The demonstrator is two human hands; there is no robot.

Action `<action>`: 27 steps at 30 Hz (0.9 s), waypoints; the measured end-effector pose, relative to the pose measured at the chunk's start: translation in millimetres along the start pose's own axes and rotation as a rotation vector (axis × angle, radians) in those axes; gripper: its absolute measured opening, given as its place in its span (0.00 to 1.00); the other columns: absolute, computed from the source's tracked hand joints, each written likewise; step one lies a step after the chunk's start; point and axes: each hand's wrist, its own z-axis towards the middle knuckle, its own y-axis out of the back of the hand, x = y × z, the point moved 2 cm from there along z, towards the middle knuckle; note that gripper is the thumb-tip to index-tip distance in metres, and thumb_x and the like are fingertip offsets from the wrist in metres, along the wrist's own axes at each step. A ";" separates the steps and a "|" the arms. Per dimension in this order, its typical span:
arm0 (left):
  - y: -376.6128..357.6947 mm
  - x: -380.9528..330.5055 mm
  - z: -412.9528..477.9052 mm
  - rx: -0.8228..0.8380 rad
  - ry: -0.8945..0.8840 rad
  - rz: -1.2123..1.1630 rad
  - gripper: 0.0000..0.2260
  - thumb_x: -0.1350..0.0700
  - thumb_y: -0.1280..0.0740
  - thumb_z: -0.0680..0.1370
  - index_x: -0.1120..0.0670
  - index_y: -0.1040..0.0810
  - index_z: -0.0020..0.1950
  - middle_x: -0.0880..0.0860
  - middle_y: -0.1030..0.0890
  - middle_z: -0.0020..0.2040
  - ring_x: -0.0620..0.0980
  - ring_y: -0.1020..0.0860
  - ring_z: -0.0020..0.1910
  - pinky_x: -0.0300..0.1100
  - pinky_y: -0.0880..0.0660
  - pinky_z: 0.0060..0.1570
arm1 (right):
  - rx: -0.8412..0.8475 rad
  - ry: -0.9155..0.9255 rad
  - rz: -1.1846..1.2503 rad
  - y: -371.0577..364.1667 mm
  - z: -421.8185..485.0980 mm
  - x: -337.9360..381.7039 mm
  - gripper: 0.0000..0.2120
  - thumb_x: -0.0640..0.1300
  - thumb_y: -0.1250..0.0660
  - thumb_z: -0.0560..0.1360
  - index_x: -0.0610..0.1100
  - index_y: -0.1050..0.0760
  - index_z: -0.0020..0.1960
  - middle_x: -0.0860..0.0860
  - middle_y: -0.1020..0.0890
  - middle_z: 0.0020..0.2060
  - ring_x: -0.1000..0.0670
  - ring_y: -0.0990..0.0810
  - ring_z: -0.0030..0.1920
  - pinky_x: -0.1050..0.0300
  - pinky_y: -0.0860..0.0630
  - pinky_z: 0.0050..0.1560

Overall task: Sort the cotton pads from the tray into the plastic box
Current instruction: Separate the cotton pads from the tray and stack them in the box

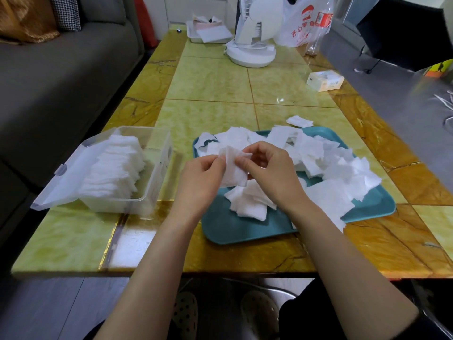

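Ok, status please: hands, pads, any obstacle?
Left hand and right hand pinch white square cotton pad over teal tray. Clear plastic box part filled. Nothing between.

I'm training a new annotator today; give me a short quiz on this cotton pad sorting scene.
1. True or false: the clear plastic box already holds stacked white cotton pads.
2. The left hand and right hand hover over the teal plastic tray. The white square pad between them is pinched by: A) neither, B) one, C) both.
3. Where does the single stray pad lie?
Key: 1 true. 2 C. 3 On the glossy yellow tabletop, just beyond the tray's far edge.
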 end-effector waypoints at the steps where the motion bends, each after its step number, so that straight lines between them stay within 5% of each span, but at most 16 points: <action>1: -0.1 0.9 0.4 -0.006 0.006 0.000 0.15 0.57 0.40 0.78 0.69 0.27 0.38 0.53 0.29 0.37 0.48 0.34 0.37 0.44 0.38 0.41 | 0.000 0.010 -0.017 -0.7 -0.3 -0.3 0.07 0.40 0.29 0.72 0.49 0.25 0.40 0.55 0.21 0.33 0.52 0.21 0.37 0.57 0.21 0.41; 5: 0.2 1.5 1.2 -0.016 0.020 -0.012 0.18 0.51 0.40 0.79 0.62 0.27 0.36 0.55 0.28 0.37 0.48 0.32 0.37 0.44 0.36 0.43 | -0.013 0.028 -0.061 -2.3 -0.1 0.3 0.09 0.42 0.28 0.71 0.52 0.26 0.38 0.58 0.22 0.33 0.58 0.24 0.34 0.68 0.27 0.39; 9: -1.0 -3.4 -3.0 0.050 -0.016 -0.018 0.13 0.44 0.35 0.77 0.49 0.16 0.41 0.56 0.17 0.38 0.46 0.22 0.39 0.43 0.29 0.43 | -0.020 0.008 -0.072 -4.2 -1.4 -0.2 0.05 0.46 0.30 0.73 0.51 0.26 0.41 0.56 0.20 0.41 0.60 0.23 0.40 0.72 0.29 0.38; 13: -0.6 -3.8 -2.8 -0.005 -0.080 0.108 0.07 0.54 0.33 0.78 0.51 0.17 0.44 0.52 0.15 0.39 0.50 0.17 0.42 0.54 0.21 0.48 | 0.004 -0.069 0.072 -8.0 -0.5 -4.7 0.11 0.45 0.32 0.74 0.49 0.30 0.55 0.57 0.23 0.48 0.59 0.22 0.46 0.70 0.26 0.43; 17: 4.3 2.3 -0.2 -0.052 -0.106 0.110 0.11 0.53 0.35 0.78 0.60 0.19 0.44 0.61 0.17 0.39 0.61 0.19 0.42 0.59 0.23 0.45 | -0.013 -0.090 0.120 -10.8 0.9 -6.2 0.10 0.42 0.31 0.74 0.47 0.29 0.53 0.47 0.21 0.40 0.51 0.22 0.40 0.64 0.24 0.39; 21: 14.4 4.1 -1.2 -0.205 -0.167 0.275 0.12 0.56 0.36 0.79 0.58 0.25 0.37 0.55 0.24 0.31 0.53 0.26 0.32 0.40 0.33 0.31 | -0.053 0.002 -0.037 -15.0 0.2 -8.1 0.07 0.40 0.34 0.75 0.48 0.29 0.50 0.53 0.23 0.39 0.56 0.23 0.39 0.67 0.26 0.42; 23: 21.4 1.7 -2.3 -0.279 -0.156 0.310 0.15 0.57 0.37 0.79 0.54 0.32 0.33 0.49 0.31 0.28 0.46 0.33 0.28 0.37 0.40 0.27 | 0.043 0.087 -0.231 -21.4 -2.5 -10.6 0.05 0.40 0.35 0.76 0.46 0.26 0.51 0.54 0.22 0.43 0.56 0.23 0.44 0.67 0.28 0.46; 27: 30.7 2.5 -1.1 -0.352 -0.115 0.313 0.16 0.57 0.37 0.79 0.53 0.36 0.31 0.49 0.35 0.27 0.48 0.36 0.29 0.45 0.42 0.29 | 0.372 0.125 -0.498 -41.6 -14.9 -13.1 0.04 0.43 0.38 0.78 0.46 0.31 0.52 0.51 0.27 0.47 0.49 0.26 0.47 0.59 0.36 0.43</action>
